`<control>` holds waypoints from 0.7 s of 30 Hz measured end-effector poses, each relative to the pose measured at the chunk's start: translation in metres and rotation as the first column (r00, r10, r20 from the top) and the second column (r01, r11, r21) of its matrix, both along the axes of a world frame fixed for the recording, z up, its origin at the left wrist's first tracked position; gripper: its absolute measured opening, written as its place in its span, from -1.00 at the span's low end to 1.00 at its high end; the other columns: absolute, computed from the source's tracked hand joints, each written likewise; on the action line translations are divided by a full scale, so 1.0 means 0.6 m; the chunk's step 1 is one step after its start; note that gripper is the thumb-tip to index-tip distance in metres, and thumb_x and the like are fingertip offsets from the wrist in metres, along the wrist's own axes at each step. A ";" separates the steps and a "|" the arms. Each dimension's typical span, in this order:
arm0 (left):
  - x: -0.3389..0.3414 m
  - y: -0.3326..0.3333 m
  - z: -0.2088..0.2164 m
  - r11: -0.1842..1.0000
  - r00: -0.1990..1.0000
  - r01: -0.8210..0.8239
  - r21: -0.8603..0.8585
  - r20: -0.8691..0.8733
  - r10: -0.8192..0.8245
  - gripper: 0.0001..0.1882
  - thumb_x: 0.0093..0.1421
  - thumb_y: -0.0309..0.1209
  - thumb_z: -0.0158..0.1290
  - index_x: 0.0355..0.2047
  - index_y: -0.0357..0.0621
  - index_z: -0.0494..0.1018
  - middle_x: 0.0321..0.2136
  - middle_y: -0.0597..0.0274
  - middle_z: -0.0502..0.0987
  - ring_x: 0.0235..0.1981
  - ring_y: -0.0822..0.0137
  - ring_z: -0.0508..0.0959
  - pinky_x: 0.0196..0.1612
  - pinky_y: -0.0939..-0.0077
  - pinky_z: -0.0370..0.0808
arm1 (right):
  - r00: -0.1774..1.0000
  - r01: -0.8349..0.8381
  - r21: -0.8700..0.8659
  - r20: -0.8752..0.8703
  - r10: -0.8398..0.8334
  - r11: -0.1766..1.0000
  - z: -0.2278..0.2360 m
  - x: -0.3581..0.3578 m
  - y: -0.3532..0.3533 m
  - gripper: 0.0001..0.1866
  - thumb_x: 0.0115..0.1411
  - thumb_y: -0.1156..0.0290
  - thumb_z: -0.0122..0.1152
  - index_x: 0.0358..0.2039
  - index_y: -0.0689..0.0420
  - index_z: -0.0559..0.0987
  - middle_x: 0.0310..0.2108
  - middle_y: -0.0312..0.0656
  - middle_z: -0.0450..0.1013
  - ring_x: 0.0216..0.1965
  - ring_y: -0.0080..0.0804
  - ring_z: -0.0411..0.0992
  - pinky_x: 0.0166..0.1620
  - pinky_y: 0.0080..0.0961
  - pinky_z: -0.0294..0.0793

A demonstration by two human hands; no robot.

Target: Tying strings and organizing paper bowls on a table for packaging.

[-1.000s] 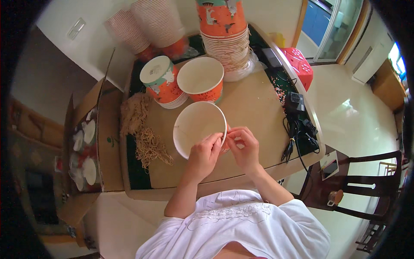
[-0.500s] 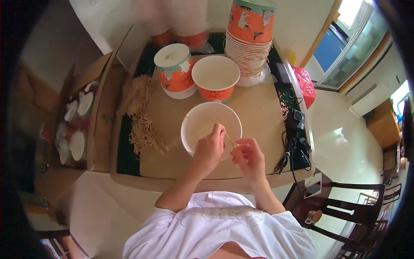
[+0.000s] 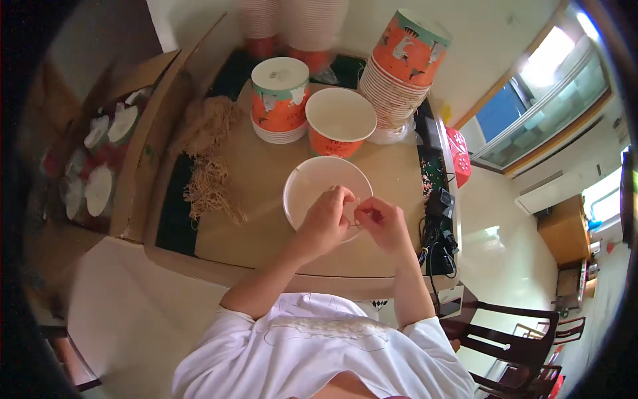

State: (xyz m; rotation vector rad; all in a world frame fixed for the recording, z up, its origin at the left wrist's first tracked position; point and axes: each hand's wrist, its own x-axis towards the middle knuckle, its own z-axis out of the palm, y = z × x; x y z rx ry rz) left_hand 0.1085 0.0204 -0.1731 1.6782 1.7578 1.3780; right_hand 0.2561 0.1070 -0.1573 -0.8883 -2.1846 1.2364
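White bowl (image 3: 319, 186) | under both hands | left hand (image 3: 323, 223), right hand (image 3: 380, 225) grips pinching its rim

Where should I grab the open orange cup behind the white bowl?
Grip the orange cup around its side wall, just under the rim, coming from the front right. It stands upright with its mouth open, so the round wall gives a hand something to wrap. The lidded cup stands close on its left and the tall cup stack behind right.

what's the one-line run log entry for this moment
left hand: at rim of white paper bowl | right hand: pinching something thin, too small to identify | beside: rubber band pile, orange cups
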 end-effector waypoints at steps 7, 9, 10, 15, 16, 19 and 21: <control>0.004 0.002 0.000 0.960 0.967 0.215 -0.180 0.180 -0.183 -0.50 0.07 -0.54 0.11 -0.02 -0.17 0.14 -0.44 0.10 0.48 -0.34 0.16 0.56 -0.27 0.34 0.46 | 0.996 0.061 -0.062 -0.066 -0.065 0.996 -0.015 -0.005 0.001 -0.94 0.07 0.61 0.18 -0.40 0.25 0.53 -0.54 -0.35 0.47 -0.53 -0.77 0.35 -0.45 -0.80 0.32; 0.000 0.002 0.014 0.948 0.964 0.207 -0.242 0.216 -0.155 -0.53 0.06 -0.54 0.12 -0.05 -0.16 0.16 -0.50 0.15 0.47 -0.42 0.21 0.54 -0.34 0.36 0.45 | 0.994 0.071 -0.077 -0.083 -0.078 0.994 -0.021 -0.005 0.004 -0.90 0.04 0.61 0.17 -0.38 0.23 0.54 -0.55 -0.34 0.47 -0.54 -0.75 0.34 -0.46 -0.76 0.33; -0.001 0.003 0.019 0.929 0.961 0.205 -0.309 0.245 -0.131 -0.55 0.06 -0.54 0.12 -0.08 -0.15 0.18 -0.55 0.19 0.45 -0.49 0.25 0.52 -0.40 0.38 0.43 | 0.990 0.087 -0.097 -0.106 -0.097 0.991 -0.022 -0.004 0.005 -0.87 0.02 0.60 0.17 -0.36 0.22 0.55 -0.55 -0.33 0.48 -0.55 -0.73 0.33 -0.46 -0.72 0.34; -0.008 -0.003 0.013 0.987 0.953 0.118 -0.110 0.293 -0.082 -0.75 0.05 -0.45 0.13 -0.29 -0.16 0.32 -0.59 0.18 0.39 -0.55 0.25 0.47 -0.44 0.35 0.41 | 0.997 0.050 -0.079 -0.046 -0.054 0.996 -0.020 -0.002 0.004 -0.85 0.03 0.61 0.15 -0.33 0.22 0.56 -0.52 -0.32 0.50 -0.54 -0.74 0.34 -0.45 -0.74 0.34; -0.009 -0.004 0.011 0.988 0.948 0.138 -0.063 0.298 -0.114 -0.79 0.04 -0.39 0.15 -0.35 -0.15 0.37 -0.59 0.13 0.39 -0.53 0.16 0.48 -0.42 0.27 0.44 | 0.999 0.030 -0.043 -0.038 -0.031 0.999 -0.022 0.000 0.006 -0.84 0.04 0.61 0.15 -0.32 0.22 0.57 -0.50 -0.32 0.51 -0.54 -0.74 0.34 -0.45 -0.75 0.35; 0.003 -0.012 0.012 0.997 0.999 0.046 0.067 -0.024 -0.045 -0.88 0.02 -0.41 0.16 -0.47 -0.13 0.44 -0.52 0.15 0.36 -0.51 0.19 0.48 -0.44 0.30 0.45 | 0.995 0.058 -0.090 -0.081 -0.066 0.994 -0.023 0.003 0.006 -0.90 0.08 0.60 0.15 -0.35 0.22 0.57 -0.46 -0.31 0.53 -0.53 -0.74 0.36 -0.45 -0.75 0.35; 0.009 -0.015 0.014 0.998 0.998 0.030 0.060 -0.053 -0.027 -0.91 0.02 -0.42 0.16 -0.50 -0.13 0.47 -0.50 0.15 0.35 -0.50 0.19 0.47 -0.44 0.30 0.45 | 0.989 0.073 -0.142 -0.120 -0.090 0.987 -0.015 -0.003 0.001 -0.93 0.11 0.59 0.15 -0.36 0.22 0.56 -0.44 -0.30 0.54 -0.53 -0.74 0.35 -0.46 -0.76 0.34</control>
